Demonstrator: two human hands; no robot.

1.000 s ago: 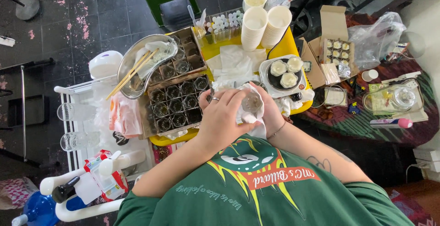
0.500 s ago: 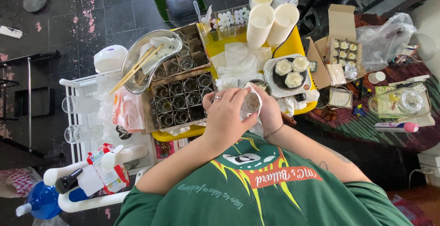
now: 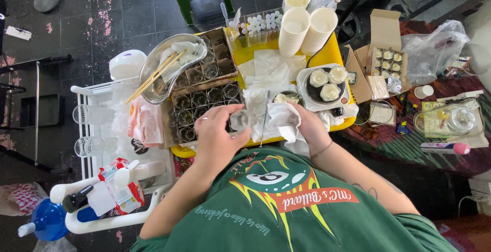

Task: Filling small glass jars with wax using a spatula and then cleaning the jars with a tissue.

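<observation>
View from above of a person in a green printed shirt [image 3: 286, 206] working over a crowded yellow table [image 3: 332, 52]. A small clear glass jar [image 3: 239, 120] sits between the two hands, just above the table's near edge and beside a compartmented tray of similar jars [image 3: 204, 101]. The jar lies tilted on its side, its long axis running roughly left to right across the view; which end is the mouth cannot be told. It is transparent, colourless and short, with bright reflections on its wall, and is partly covered by fingers.

The left hand [image 3: 217, 134] comes in from below with the wrist bent, back of the hand facing the camera, fingers curled close together around the jar's left side. The right hand [image 3: 302, 124] reaches in from the right, a thin bracelet at the wrist, its fingers closed on a crumpled white cloth [image 3: 279, 116] that is pressed against the jar's right end; the fingertips themselves are hidden in the folds.

Behind the hands lie white paper sheets [image 3: 268, 68], a small scale bearing a dark plate with three filled white cups [image 3: 325, 81], and stacks of paper cups [image 3: 304, 27]. A metal bowl with chopsticks [image 3: 163, 70] rests to the left.
</observation>
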